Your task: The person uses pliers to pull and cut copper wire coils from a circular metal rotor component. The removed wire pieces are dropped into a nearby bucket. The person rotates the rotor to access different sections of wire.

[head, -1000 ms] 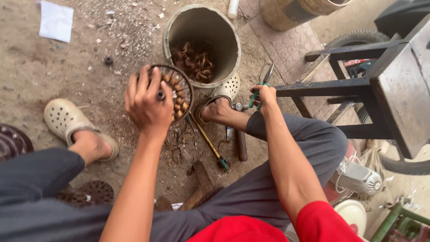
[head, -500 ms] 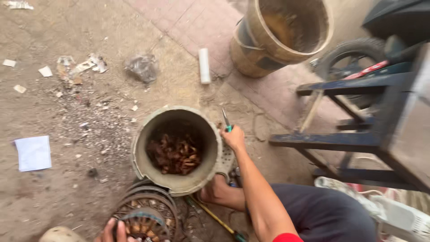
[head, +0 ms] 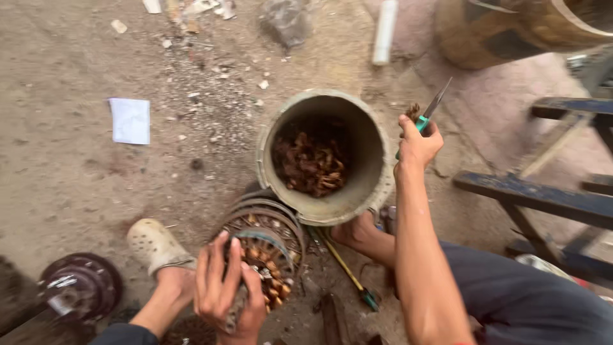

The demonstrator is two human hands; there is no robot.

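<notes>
Left hand point(head: 225, 295) on stator point(head: 265, 246); right hand point(head: 418, 144) grips pliers point(head: 429, 110)

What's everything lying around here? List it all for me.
Bucket: one, grey-beige, centre, holding brown wire scraps.
Motor stator: one, rusty with copper windings, below the bucket.
Paper: one, white, on the dirt at left.
White tube: one, top centre.
Large tub: one, tan, top right.
Screwdriver: one, yellow shaft, green tip, on the ground.
Stool frame: one, dark blue, right.
Round metal part: one, dark, lower left.
Clog: one, cream, on a foot.
Left hand: on the stator.
Right hand: gripping a green-handled tool.
</notes>
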